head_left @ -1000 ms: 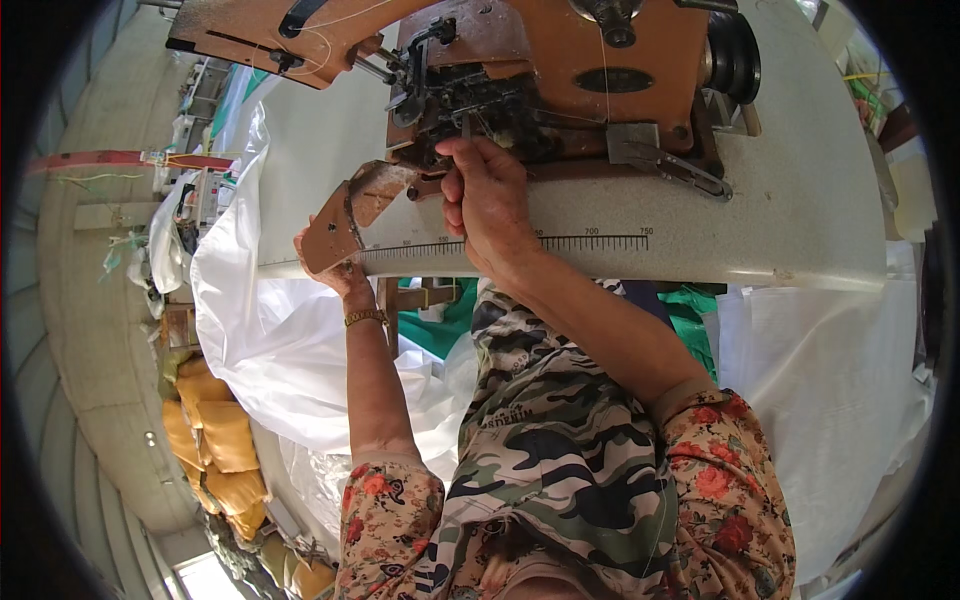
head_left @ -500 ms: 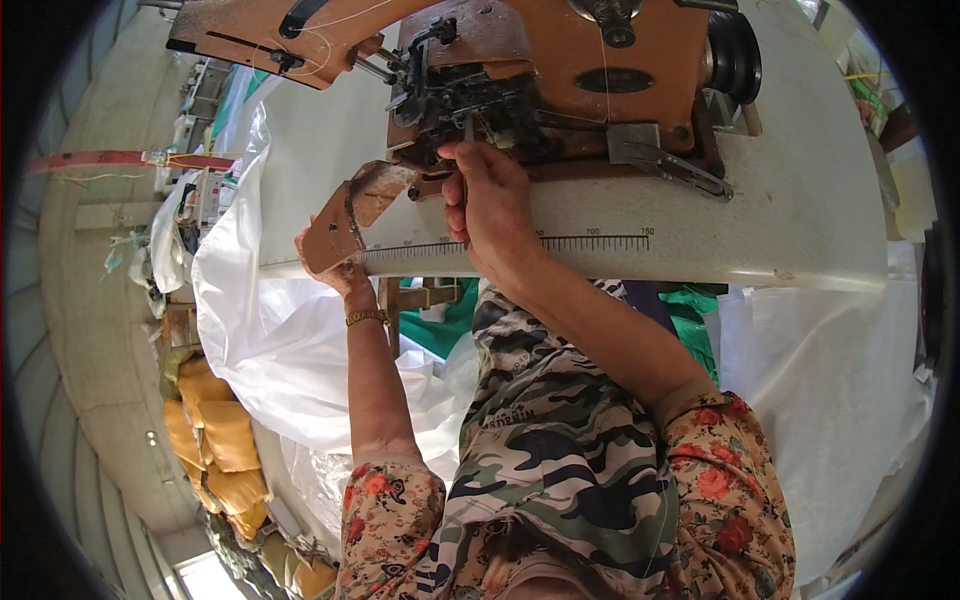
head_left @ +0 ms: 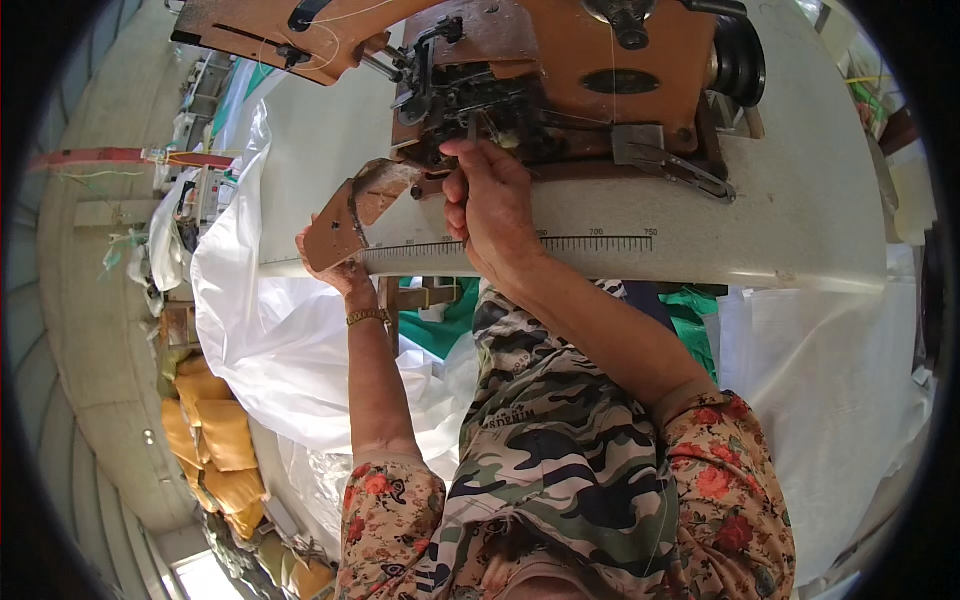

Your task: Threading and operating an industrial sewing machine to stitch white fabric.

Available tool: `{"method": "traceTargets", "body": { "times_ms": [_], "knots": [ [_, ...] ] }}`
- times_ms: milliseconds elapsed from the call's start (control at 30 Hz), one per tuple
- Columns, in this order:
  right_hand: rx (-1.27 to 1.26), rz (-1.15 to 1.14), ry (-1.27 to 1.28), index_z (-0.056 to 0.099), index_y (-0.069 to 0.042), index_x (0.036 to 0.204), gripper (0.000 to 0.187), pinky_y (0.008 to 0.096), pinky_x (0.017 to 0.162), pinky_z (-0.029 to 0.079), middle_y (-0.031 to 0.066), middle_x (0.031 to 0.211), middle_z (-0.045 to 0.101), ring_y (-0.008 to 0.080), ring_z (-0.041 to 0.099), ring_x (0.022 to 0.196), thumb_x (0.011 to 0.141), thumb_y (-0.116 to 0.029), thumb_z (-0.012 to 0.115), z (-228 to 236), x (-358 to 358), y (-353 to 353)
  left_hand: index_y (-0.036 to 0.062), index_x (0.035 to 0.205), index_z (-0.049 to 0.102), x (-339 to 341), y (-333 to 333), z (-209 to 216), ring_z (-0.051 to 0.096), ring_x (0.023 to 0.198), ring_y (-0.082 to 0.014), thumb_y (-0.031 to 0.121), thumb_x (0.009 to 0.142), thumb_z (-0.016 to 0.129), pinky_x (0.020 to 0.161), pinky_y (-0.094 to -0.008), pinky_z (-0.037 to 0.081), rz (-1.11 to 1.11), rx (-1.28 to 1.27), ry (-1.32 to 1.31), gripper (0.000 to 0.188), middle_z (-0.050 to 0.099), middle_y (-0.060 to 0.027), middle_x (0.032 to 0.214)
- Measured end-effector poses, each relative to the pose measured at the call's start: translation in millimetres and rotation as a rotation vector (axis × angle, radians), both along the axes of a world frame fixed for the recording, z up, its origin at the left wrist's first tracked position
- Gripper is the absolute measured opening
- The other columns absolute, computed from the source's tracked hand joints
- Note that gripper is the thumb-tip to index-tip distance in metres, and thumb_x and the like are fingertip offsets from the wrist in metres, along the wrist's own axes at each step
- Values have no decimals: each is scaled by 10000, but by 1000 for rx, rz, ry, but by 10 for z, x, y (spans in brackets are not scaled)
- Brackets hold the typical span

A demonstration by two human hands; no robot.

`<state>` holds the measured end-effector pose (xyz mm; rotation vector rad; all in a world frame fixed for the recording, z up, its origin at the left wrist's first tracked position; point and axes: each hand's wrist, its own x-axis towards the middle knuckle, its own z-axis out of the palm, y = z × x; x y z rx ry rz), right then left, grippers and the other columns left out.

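While your right hand [head_left: 490, 205] pinches something too small to make out at the needle area of the brown sewing machine [head_left: 560, 80], your left hand [head_left: 340, 265] grips the table's brown corner piece [head_left: 345, 215]. Beside it, the white woven fabric [head_left: 270, 340] drapes off the table [head_left: 800, 200]; it looks light, limp and slippery, so bunch an edge

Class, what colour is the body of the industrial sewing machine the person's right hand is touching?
Orange-brown, with black metal parts: the sewing machine shows best in the head view.

This is a sewing workshop of an industrial kind. A heavy orange-brown sewing machine [head_left: 560, 70] stands on a pale worktop [head_left: 800, 220] with a ruler scale printed along its near edge. Big white woven sacking [head_left: 270, 340] spills to the left, and stacked yellow sacks [head_left: 215, 450] lie on the concrete floor [head_left: 80, 330].
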<state>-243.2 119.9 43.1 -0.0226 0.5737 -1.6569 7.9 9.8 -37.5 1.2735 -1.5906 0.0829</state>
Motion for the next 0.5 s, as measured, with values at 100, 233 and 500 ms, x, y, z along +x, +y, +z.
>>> {"method": "traceTargets", "body": {
  "times_ms": [100,233,500],
  "knots": [
    [8,55,45,558,-86,945,166,230,371,291,-18,569,430,75,368,411,932,-231,479,4,24,12,51,876,502,55,7,-8,491,717,-112,57,780,653,698,-232,440,-9,-2,55,180,513,-9,792],
    [0,27,47,559,-91,944,158,230,374,295,-19,570,429,75,366,413,930,-230,485,-9,17,16,54,857,494,43,-2,-21,492,704,-107,64,804,641,675,-235,448,-111,45,326,157,518,-8,769],
    [-9,23,26,561,-97,928,148,231,372,294,-20,569,425,74,363,413,926,-228,492,-8,28,18,56,835,496,54,-20,-12,465,679,-101,85,820,635,634,-242,442,-35,-16,171,142,514,-1,762]
  ]
}}
